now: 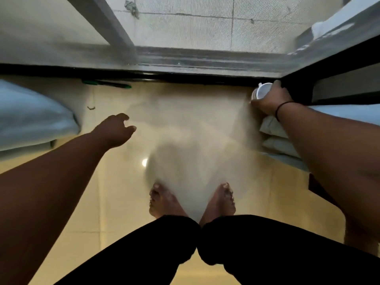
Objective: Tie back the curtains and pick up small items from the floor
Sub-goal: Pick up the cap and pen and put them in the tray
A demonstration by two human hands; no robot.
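view: the camera looks straight down at a person who stands barefoot on a pale tiled floor (pixel 115 202), facing a window with a mesh screen (pixel 185 23).
right hand: the right hand (pixel 270 99) is at the right end of the dark window sill (pixel 164 76). its grip is closed around a white cup (pixel 262 91), which lies on its side in the fingers, just at the corner of the sill. a thin black band (pixel 282 108) is around this wrist.
left hand: the left hand (pixel 117 128) reaches forward over the floor. its grip is wide and loose, the fingers a little bent, and it holds nothing.
small item: a small dark piece (pixel 91 108) lies on the floor near the wall, in front of the left hand and apart from it. it is too small to say what it is.
sill item: a long green and dark object (pixel 107 83) lies along the left part of the sill; blurred.
sides: a light blue bed (pixel 30 120) is at the left edge, and pale pillows (pixel 275 132) are at the right, under the right forearm.
legs: black trousers (pixel 267 249) cover the legs, and both bare feet (pixel 162 202) are close together.
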